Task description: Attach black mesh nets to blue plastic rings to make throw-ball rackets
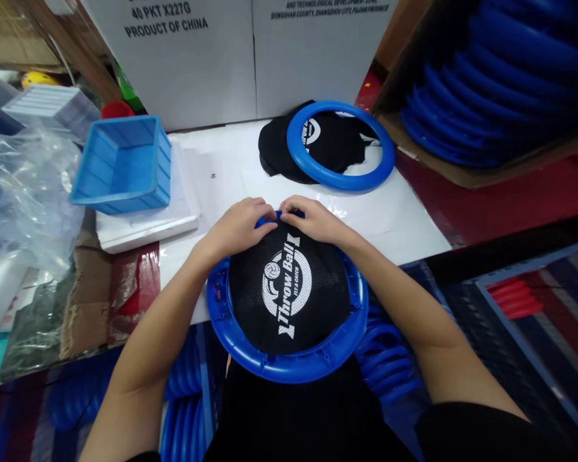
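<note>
A blue plastic ring [289,367] lies partly over the near edge of the table, its ribbed inner side facing up. Black mesh fabric [245,295] with a white "Throw Ball" print spans its middle. My left hand [241,226] is closed at the ring's far rim, thumb and fingers pinching the mesh edge. Beside it, almost touching, my right hand [314,219] pinches the same edge. Fingertips partly hide the rim there. Farther back, another blue ring [388,154] rests on several black printed fabric pieces [273,147].
At left, a light blue bin [125,160] sits on a white slab [149,232], beside clear plastic bags [29,199]. White cartons [212,77] stand behind the white tabletop [231,157]. At right, a cardboard box [457,176] holds stacked blue rings [486,90]. More rings [385,362] lie below.
</note>
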A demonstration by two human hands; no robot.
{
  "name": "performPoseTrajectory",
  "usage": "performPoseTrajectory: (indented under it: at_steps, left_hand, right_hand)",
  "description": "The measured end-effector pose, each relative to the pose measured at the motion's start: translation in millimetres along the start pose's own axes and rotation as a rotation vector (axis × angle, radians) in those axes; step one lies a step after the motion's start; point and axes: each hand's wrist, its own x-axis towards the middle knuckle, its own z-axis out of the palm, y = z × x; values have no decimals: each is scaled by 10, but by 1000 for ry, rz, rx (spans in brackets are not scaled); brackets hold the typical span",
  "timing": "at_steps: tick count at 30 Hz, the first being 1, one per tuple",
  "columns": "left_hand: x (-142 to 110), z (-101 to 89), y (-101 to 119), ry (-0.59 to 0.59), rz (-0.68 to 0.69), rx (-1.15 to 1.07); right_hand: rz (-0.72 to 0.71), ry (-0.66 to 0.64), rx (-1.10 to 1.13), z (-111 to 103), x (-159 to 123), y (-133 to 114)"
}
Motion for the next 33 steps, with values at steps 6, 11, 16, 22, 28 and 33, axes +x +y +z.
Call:
performPoseTrajectory:
  at_steps: [6, 11, 16, 22, 28, 33]
  left_hand:
    - [62, 66, -25, 0, -70, -43]
    - [73, 62, -60, -2, -90, -64]
    - [57, 1, -106, -50, -94, -40]
    - [76, -74, -257, -109, -70, -207]
    - [88, -31, -362, -104, -30, -306]
    - [56, -55, -362, -132, -1, -303]
  right_hand:
    - [10, -17, 26, -15, 29, 23]
    - [29, -21, -2, -6, 46, 24]
    - [27, -20, -92, 16, 75, 15]
    - [30, -42, -114, 24, 89, 7]
    - [-12, -24, -79, 31, 37, 1]
    - [-4, -20, -75, 42, 39, 9]
